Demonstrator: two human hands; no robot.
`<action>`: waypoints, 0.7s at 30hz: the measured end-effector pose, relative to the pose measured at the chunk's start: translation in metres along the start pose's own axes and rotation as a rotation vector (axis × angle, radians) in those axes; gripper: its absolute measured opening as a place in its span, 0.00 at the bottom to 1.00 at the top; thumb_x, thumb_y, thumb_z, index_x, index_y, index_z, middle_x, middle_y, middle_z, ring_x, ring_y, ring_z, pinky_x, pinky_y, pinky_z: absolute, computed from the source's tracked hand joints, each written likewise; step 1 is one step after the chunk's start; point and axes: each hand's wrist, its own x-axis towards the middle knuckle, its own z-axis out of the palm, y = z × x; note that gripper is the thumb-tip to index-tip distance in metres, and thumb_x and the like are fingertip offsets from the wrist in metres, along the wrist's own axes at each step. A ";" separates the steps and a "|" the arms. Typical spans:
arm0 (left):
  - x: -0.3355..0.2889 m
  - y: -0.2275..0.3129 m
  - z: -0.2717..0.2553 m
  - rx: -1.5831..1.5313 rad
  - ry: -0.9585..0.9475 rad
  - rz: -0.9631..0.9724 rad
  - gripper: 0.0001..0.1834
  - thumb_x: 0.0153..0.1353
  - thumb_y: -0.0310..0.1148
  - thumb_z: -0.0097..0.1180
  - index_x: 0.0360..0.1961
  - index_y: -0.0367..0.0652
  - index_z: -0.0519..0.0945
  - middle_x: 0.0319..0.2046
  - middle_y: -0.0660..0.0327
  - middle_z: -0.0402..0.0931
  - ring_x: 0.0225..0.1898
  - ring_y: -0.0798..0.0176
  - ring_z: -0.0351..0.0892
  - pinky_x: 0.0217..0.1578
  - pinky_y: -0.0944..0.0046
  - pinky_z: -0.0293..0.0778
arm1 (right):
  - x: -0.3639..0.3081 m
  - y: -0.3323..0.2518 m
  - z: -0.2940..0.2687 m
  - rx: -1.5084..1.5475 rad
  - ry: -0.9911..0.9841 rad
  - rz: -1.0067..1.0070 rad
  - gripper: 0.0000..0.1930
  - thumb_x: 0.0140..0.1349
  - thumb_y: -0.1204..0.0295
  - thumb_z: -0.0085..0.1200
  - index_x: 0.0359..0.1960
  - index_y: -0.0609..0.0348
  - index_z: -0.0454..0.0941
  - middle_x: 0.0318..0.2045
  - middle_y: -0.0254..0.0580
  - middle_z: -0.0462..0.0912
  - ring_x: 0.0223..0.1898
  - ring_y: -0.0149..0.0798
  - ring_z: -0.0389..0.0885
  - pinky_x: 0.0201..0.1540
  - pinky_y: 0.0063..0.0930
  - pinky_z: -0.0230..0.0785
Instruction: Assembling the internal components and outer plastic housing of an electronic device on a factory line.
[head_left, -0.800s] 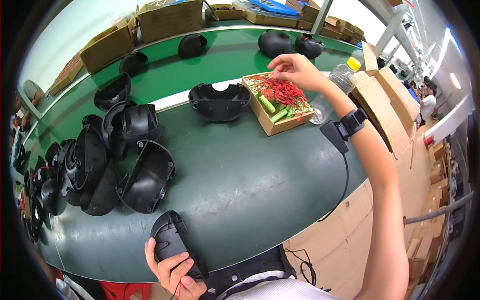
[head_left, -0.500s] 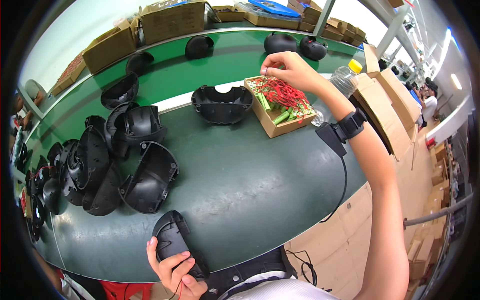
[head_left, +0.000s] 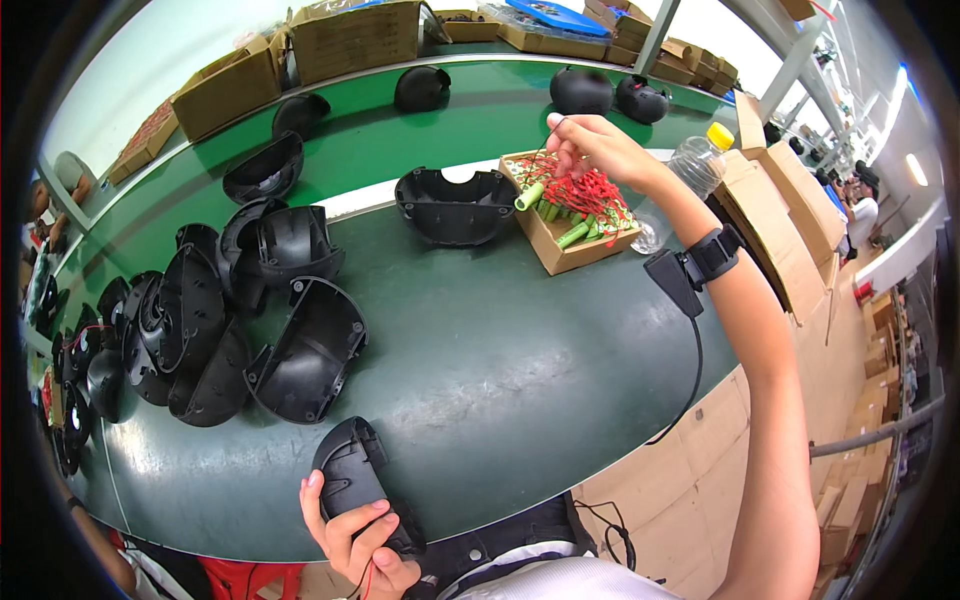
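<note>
Black shell [head_left: 352, 468] partly hidden by left fingers [head_left: 355, 520], dome [head_left: 578, 94] partly blurred

The counter [head_left: 480, 360] offers passage across its middle; black plastic housings [head_left: 190, 315] block its left end, a cardboard box [head_left: 585, 258] its far edge toward the right.

Right grip [head_left: 600, 146] forward, fingers [head_left: 568, 127] bent

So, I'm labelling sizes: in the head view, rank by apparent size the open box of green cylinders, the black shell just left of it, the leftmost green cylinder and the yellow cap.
1. Open box
2. Black shell
3. Leftmost green cylinder and yellow cap: too alike to rank.
</note>
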 end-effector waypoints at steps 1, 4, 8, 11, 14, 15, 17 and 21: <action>0.000 0.000 0.000 0.002 0.001 -0.002 0.23 0.67 0.42 0.36 0.22 0.37 0.73 0.31 0.54 0.74 0.60 0.31 0.60 0.60 0.37 0.54 | 0.001 0.002 0.001 -0.085 0.013 -0.018 0.23 0.69 0.51 0.41 0.35 0.62 0.74 0.25 0.35 0.77 0.27 0.28 0.77 0.31 0.22 0.70; 0.001 0.000 -0.001 0.014 -0.002 0.001 0.24 0.67 0.42 0.35 0.22 0.37 0.73 0.31 0.54 0.74 0.60 0.31 0.61 0.60 0.36 0.54 | -0.003 0.002 0.003 -0.195 0.017 -0.041 0.24 0.69 0.50 0.41 0.34 0.63 0.75 0.23 0.33 0.76 0.25 0.28 0.76 0.28 0.22 0.69; 0.001 -0.003 -0.001 0.003 -0.005 0.016 0.23 0.67 0.41 0.35 0.22 0.37 0.73 0.31 0.54 0.74 0.59 0.30 0.61 0.60 0.36 0.55 | -0.009 0.001 0.003 -0.415 0.043 -0.110 0.22 0.68 0.54 0.45 0.34 0.65 0.75 0.22 0.34 0.76 0.24 0.28 0.75 0.29 0.23 0.69; 0.001 -0.002 -0.002 0.005 -0.015 0.015 0.23 0.67 0.41 0.35 0.22 0.37 0.73 0.31 0.54 0.74 0.59 0.30 0.62 0.59 0.36 0.55 | -0.012 0.002 0.006 -0.582 0.037 -0.168 0.12 0.62 0.67 0.53 0.35 0.67 0.75 0.23 0.38 0.78 0.27 0.31 0.78 0.32 0.27 0.71; 0.001 -0.002 -0.002 0.007 -0.019 0.016 0.23 0.67 0.40 0.35 0.22 0.37 0.73 0.31 0.54 0.74 0.58 0.29 0.62 0.59 0.35 0.55 | -0.013 0.006 0.005 -0.601 -0.055 -0.283 0.07 0.52 0.79 0.56 0.33 0.67 0.75 0.26 0.42 0.81 0.31 0.36 0.81 0.35 0.31 0.72; 0.001 -0.003 -0.002 0.005 -0.021 0.017 0.22 0.67 0.40 0.35 0.22 0.37 0.73 0.31 0.54 0.74 0.58 0.29 0.62 0.59 0.35 0.55 | -0.012 0.007 0.004 -0.632 -0.046 -0.313 0.08 0.49 0.81 0.56 0.33 0.67 0.75 0.27 0.44 0.81 0.33 0.40 0.81 0.37 0.33 0.72; 0.001 -0.003 -0.002 0.005 -0.022 0.016 0.22 0.67 0.40 0.35 0.22 0.37 0.73 0.31 0.54 0.74 0.58 0.29 0.62 0.59 0.35 0.55 | -0.012 0.004 0.005 -0.664 -0.039 -0.346 0.09 0.47 0.83 0.55 0.33 0.66 0.75 0.28 0.46 0.81 0.35 0.44 0.81 0.39 0.35 0.72; 0.001 -0.009 -0.006 0.007 -0.046 0.061 0.22 0.67 0.39 0.35 0.21 0.37 0.73 0.31 0.54 0.74 0.58 0.29 0.62 0.59 0.36 0.55 | -0.010 -0.005 0.007 -0.905 -0.002 -0.412 0.08 0.50 0.81 0.56 0.33 0.64 0.75 0.29 0.48 0.81 0.37 0.49 0.80 0.43 0.40 0.71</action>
